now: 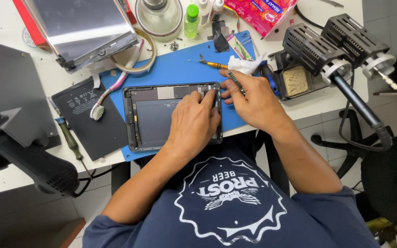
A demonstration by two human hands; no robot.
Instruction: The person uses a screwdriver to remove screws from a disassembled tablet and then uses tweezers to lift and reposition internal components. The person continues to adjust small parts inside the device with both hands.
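Note:
An opened dark tablet housing (143, 119) lies on a blue work mat (175, 69) at the table's near edge. My left hand (194, 120) rests flat on the housing's right half, its index finger stretched to the upper right corner. My right hand (253, 98) sits just right of that corner on the mat and pinches a thin dark tool (235, 82), which looks like tweezers, with its tip pointing toward the corner. The tool's tip and the parts under my fingers are hidden.
Left of the housing lie a flat black battery (88, 115), a toothbrush (111, 92) and a green-handled screwdriver (70, 140). A removed screen (83, 27) lies at the back. A heat gun (28, 160) stands near left. A sponge holder (295, 80) and two black lamp heads (336, 46) are at right.

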